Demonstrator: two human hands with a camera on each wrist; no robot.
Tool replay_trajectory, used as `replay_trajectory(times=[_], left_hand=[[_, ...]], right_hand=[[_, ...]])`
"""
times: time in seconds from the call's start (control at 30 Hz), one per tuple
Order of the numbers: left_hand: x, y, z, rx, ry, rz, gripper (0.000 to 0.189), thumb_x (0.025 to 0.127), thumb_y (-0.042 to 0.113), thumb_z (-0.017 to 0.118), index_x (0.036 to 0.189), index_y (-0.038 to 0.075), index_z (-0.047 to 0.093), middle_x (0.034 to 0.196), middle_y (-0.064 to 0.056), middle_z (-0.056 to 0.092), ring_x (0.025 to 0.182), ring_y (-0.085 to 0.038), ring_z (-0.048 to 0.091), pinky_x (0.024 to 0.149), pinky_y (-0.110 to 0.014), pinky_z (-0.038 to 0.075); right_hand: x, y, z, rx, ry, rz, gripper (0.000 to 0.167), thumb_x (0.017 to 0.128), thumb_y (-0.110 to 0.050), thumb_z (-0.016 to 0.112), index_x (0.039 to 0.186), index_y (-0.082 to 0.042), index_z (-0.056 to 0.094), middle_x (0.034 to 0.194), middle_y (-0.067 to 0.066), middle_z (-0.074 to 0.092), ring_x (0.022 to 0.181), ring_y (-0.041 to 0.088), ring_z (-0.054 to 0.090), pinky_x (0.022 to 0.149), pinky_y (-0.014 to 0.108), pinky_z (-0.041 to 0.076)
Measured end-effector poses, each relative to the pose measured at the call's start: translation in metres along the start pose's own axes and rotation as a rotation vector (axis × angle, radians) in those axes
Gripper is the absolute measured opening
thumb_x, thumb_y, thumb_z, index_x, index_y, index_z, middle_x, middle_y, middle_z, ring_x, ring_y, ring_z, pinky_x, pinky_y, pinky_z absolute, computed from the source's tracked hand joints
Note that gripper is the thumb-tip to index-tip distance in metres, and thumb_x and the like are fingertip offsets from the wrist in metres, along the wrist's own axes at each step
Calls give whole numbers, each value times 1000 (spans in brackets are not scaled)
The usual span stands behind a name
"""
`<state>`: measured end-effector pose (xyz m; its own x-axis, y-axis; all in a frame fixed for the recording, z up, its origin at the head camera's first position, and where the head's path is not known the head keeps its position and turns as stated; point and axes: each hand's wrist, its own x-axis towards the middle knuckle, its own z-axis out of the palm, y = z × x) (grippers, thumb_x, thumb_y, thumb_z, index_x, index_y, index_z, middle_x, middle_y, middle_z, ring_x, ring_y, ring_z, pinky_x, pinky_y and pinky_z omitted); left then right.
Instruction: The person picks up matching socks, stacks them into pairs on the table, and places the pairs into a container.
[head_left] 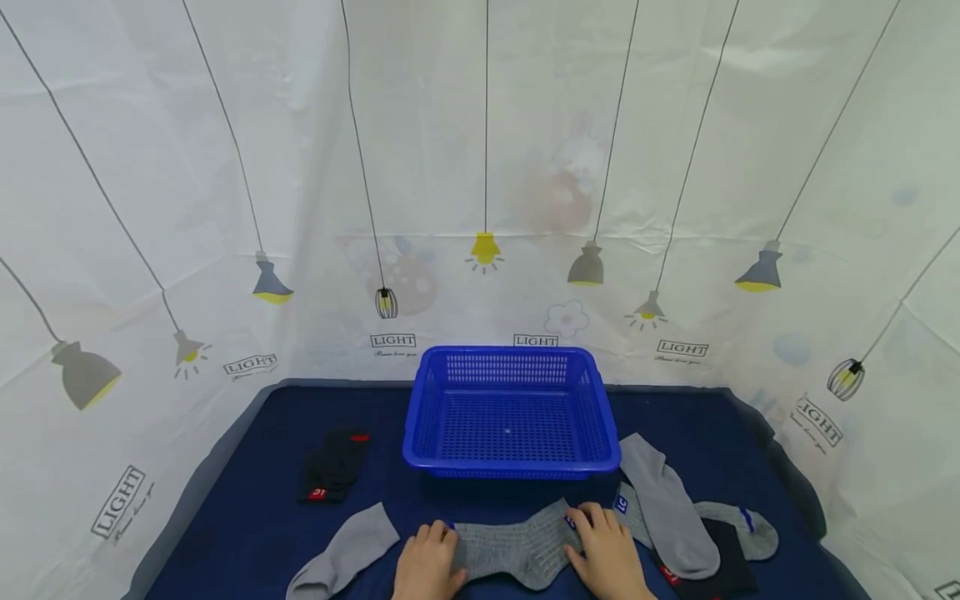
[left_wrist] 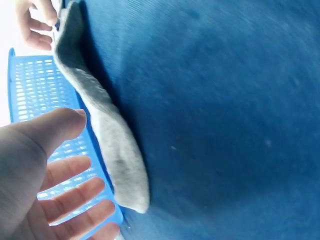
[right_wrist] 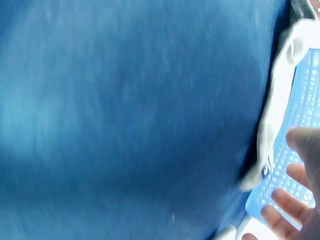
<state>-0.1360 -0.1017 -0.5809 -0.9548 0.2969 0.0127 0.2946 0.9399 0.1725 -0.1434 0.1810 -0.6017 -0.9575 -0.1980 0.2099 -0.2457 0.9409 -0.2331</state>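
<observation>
A grey ribbed sock (head_left: 510, 546) lies spread sideways on the dark blue cloth, in front of the blue basket. My left hand (head_left: 426, 562) is at its left end, with fingers apart and relaxed in the left wrist view, beside the sock (left_wrist: 117, 150). At the other end, my right hand (head_left: 611, 552) has its fingertips over the sock's edge by a blue label. The right wrist view shows the loosely spread fingers of that hand (right_wrist: 295, 200) beside the pale sock (right_wrist: 272, 115). Neither hand is curled round the fabric.
The blue plastic basket (head_left: 512, 467) stands behind the sock. To the left lie black socks with red labels (head_left: 335, 467) and a light grey sock (head_left: 348, 546). On the right, a light grey sock (head_left: 671, 508) overlaps a black sock (head_left: 726, 558) and a grey sock (head_left: 761, 533).
</observation>
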Motion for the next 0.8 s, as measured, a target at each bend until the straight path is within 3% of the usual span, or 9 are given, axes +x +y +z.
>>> replay_trajectory(times=[0.17, 0.5, 0.8], left_hand=[[-3, 6, -4, -25, 23, 38, 37, 75, 38, 85, 99, 13, 71, 94, -1, 61, 80, -20, 56, 66, -33, 47], [-7, 15, -5, -29, 48, 90, 38, 77, 42, 83, 102, 17, 72, 102, 0, 63, 89, -21, 60, 71, -34, 51], [-11, 22, -5, -115, -16, 85, 40, 85, 43, 75, 113, 16, 68, 111, -3, 61, 92, -21, 58, 76, -35, 51]], right_hand=[[3, 13, -2, -33, 97, 55, 49, 72, -22, 88, 116, -13, 68, 111, 12, 61, 97, 33, 62, 68, 50, 52], [0, 38, 2, -30, 72, 139, 50, 73, -17, 86, 117, -2, 66, 111, 23, 61, 94, 42, 62, 69, 56, 53], [3, 50, 0, -2, 47, 182, 51, 75, -13, 84, 120, 0, 63, 111, 24, 60, 92, 43, 62, 68, 56, 54]])
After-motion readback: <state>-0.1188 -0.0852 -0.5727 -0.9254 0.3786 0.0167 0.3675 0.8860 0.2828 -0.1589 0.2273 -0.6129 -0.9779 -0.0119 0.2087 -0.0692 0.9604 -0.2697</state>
